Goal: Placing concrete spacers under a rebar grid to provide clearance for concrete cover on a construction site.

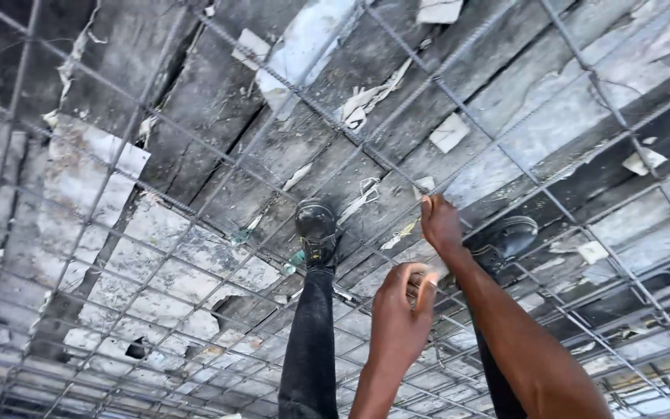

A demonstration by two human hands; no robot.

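- Right hand (pixel 440 223) grips a thin rebar (pixel 471 167) where the bars cross, fingers curled around it.
- Left hand (pixel 402 310) is half closed, pinching something small and pale; what it is, I cannot tell.
- Black boots (pixel 316 230) stand on the rusty ribbed mesh (pixel 195 209).
- Below lie grey, peeling boards (pixel 195 93).

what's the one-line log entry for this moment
right hand fingertips on rebar grid | left hand curled just below it, contents unclear | black boots on bars | worn board formwork beneath
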